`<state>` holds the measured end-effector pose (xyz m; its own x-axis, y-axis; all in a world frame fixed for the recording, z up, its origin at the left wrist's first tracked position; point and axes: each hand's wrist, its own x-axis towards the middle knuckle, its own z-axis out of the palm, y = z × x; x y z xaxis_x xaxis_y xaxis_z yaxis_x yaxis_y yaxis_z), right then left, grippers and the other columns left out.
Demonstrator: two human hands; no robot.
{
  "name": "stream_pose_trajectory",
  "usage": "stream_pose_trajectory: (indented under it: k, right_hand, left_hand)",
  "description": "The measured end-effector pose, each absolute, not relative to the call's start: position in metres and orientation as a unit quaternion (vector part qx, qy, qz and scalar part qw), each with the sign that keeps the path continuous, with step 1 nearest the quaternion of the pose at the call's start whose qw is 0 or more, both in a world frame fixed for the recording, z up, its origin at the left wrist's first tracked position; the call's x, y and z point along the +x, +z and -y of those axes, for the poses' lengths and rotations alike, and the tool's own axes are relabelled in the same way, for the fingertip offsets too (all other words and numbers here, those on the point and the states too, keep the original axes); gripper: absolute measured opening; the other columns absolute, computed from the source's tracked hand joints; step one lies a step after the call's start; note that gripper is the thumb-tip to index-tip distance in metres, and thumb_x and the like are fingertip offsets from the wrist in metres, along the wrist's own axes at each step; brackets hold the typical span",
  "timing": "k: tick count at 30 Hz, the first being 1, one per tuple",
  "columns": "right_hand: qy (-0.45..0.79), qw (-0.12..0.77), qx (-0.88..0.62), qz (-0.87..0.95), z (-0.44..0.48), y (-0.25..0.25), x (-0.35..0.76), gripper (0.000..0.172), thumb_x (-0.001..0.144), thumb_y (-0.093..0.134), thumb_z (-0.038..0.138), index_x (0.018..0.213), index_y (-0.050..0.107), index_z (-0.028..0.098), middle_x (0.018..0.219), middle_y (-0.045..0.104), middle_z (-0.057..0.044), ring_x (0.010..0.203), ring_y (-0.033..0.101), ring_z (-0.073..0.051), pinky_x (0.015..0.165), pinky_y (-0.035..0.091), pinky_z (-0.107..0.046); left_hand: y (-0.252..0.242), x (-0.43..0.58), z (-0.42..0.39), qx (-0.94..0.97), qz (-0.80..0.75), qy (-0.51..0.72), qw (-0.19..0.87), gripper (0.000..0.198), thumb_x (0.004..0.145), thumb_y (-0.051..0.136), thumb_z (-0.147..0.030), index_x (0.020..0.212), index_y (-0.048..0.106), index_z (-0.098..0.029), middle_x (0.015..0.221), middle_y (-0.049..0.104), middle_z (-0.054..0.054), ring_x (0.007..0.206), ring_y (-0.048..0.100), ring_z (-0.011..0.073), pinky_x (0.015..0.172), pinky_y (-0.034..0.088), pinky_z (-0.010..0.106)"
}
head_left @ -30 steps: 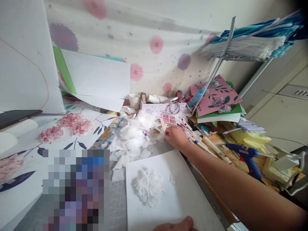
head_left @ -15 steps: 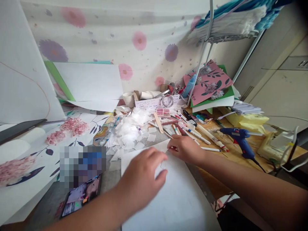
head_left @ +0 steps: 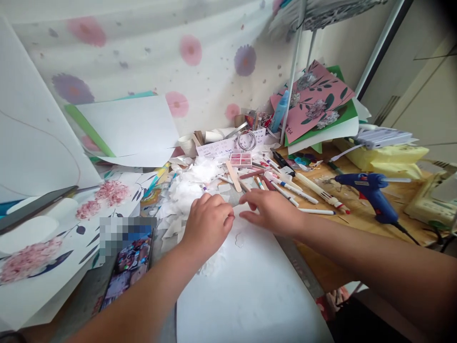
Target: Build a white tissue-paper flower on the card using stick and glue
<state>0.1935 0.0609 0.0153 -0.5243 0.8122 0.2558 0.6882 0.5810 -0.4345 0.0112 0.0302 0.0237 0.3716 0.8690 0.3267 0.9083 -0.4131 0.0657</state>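
My left hand [head_left: 209, 223] is over the upper part of a white paper sheet [head_left: 260, 290]. Its fingers are curled and pinched together; whatever lies between them is too small or hidden to name. Close by on the right, my right hand [head_left: 273, 210] holds nothing visible, thumb and forefinger apart, at the sheet's top edge. Below the hands, a small looped outline [head_left: 239, 240] shows on the sheet. A whitish ruffled cluster [head_left: 213, 265] lies on the paper, partly covered by my left wrist. Loose white tissue pieces [head_left: 189, 188] are heaped just beyond my left hand.
Several pens and markers [head_left: 294, 192], a wooden stick [head_left: 233, 176] and a pink palette [head_left: 241, 159] lie behind the hands. A blue glue gun [head_left: 367, 188] rests at right. On the left are a phone [head_left: 130, 267] and a sheet with pink flowers [head_left: 112, 192].
My left hand has moved up and away from me, and its fingers have closed. My right hand's thumb and forefinger have parted. The camera view has shifted slightly.
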Motion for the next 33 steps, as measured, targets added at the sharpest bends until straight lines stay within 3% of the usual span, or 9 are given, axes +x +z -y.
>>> stream_pose_trajectory:
  k: [4, 6, 8, 12, 21, 26, 28, 31, 33]
  right_hand:
    - [0.334, 0.306, -0.367, 0.812, -0.071, 0.027, 0.212, 0.048, 0.087, 0.051, 0.044, 0.123, 0.041, 0.015, 0.095, 0.061, -0.007, 0.079, 0.058, -0.017, 0.067, 0.044, -0.028]
    - [0.453, 0.34, -0.303, 0.766, -0.074, 0.029, 0.218, 0.056, 0.078, 0.063, 0.041, 0.123, 0.037, 0.018, 0.113, 0.055, -0.01, 0.092, 0.057, -0.019, 0.074, 0.047, -0.03]
    - [0.495, 0.357, -0.297, 0.735, -0.076, 0.026, 0.219, 0.051, 0.072, 0.069, 0.031, 0.113, 0.041, 0.02, 0.116, 0.053, -0.009, 0.097, 0.057, -0.019, 0.077, 0.047, -0.03]
    - [0.381, 0.292, -0.427, 0.767, -0.078, 0.012, 0.208, 0.02, 0.071, 0.066, 0.02, 0.085, 0.051, 0.018, 0.084, 0.062, -0.002, 0.074, 0.06, -0.015, 0.067, 0.046, -0.026]
    - [0.292, 0.235, -0.465, 0.802, -0.077, 0.005, 0.177, 0.019, 0.062, 0.067, 0.011, 0.07, 0.051, 0.017, 0.059, 0.055, 0.004, 0.056, 0.05, -0.012, 0.05, 0.033, -0.021]
    - [0.275, 0.256, -0.48, 0.793, -0.079, 0.009, 0.185, 0.014, 0.067, 0.064, 0.014, 0.07, 0.05, 0.017, 0.06, 0.056, 0.003, 0.055, 0.051, -0.012, 0.051, 0.034, -0.021]
    - [0.279, 0.255, -0.478, 0.793, -0.078, 0.01, 0.186, 0.015, 0.067, 0.064, 0.015, 0.07, 0.05, 0.017, 0.06, 0.057, 0.003, 0.055, 0.052, -0.012, 0.05, 0.034, -0.02]
    - [0.287, 0.247, -0.474, 0.795, -0.075, 0.012, 0.183, 0.015, 0.066, 0.066, 0.014, 0.07, 0.051, 0.017, 0.061, 0.058, 0.003, 0.055, 0.052, -0.011, 0.05, 0.034, -0.019]
    - [0.289, 0.242, -0.471, 0.797, -0.074, 0.013, 0.181, 0.016, 0.066, 0.066, 0.015, 0.07, 0.052, 0.017, 0.062, 0.059, 0.004, 0.055, 0.052, -0.011, 0.049, 0.034, -0.019]
  left_hand:
    - [0.02, 0.003, -0.033, -0.813, 0.549, -0.186, 0.05, 0.009, 0.078, 0.058, -0.016, 0.072, 0.062, -0.021, 0.08, 0.059, 0.001, 0.083, 0.049, 0.02, 0.074, 0.035, 0.033]
    - [0.019, 0.001, -0.032, -0.812, 0.55, -0.193, 0.032, 0.009, 0.079, 0.058, -0.016, 0.072, 0.062, -0.021, 0.079, 0.06, 0.0, 0.082, 0.05, 0.0195, 0.073, 0.036, 0.033]
    - [0.018, -0.001, -0.032, -0.812, 0.55, -0.197, 0.01, 0.01, 0.078, 0.058, -0.015, 0.071, 0.061, -0.022, 0.077, 0.06, -0.001, 0.08, 0.05, 0.0187, 0.072, 0.036, 0.032]
    - [0.016, -0.001, -0.035, -0.807, 0.552, -0.208, -0.03, 0.012, 0.076, 0.058, -0.013, 0.068, 0.06, -0.021, 0.075, 0.061, -0.002, 0.077, 0.052, 0.0175, 0.071, 0.037, 0.031]
    - [0.014, -0.006, -0.038, -0.783, 0.572, -0.23, -0.085, 0.007, 0.079, 0.056, -0.021, 0.073, 0.061, -0.023, 0.074, 0.065, -0.005, 0.072, 0.059, 0.0141, 0.064, 0.041, 0.026]
    - [0.018, -0.011, -0.04, -0.764, 0.596, -0.242, -0.05, 0.01, 0.078, 0.054, -0.019, 0.069, 0.059, -0.022, 0.072, 0.064, -0.002, 0.076, 0.058, 0.0197, 0.069, 0.04, 0.033]
    - [0.018, -0.01, -0.04, -0.769, 0.588, -0.243, -0.062, 0.004, 0.078, 0.056, -0.023, 0.081, 0.06, -0.023, 0.082, 0.066, -0.001, 0.081, 0.059, 0.0192, 0.072, 0.042, 0.032]
    - [0.017, -0.007, -0.036, -0.79, 0.559, -0.237, -0.086, 0.034, 0.072, 0.066, -0.03, 0.104, 0.056, -0.026, 0.099, 0.066, -0.003, 0.091, 0.059, 0.0174, 0.079, 0.044, 0.029]
    - [0.017, -0.006, -0.035, -0.805, 0.541, -0.228, -0.089, 0.026, 0.072, 0.067, -0.028, 0.096, 0.059, -0.027, 0.098, 0.066, -0.004, 0.091, 0.059, 0.0164, 0.08, 0.044, 0.028]
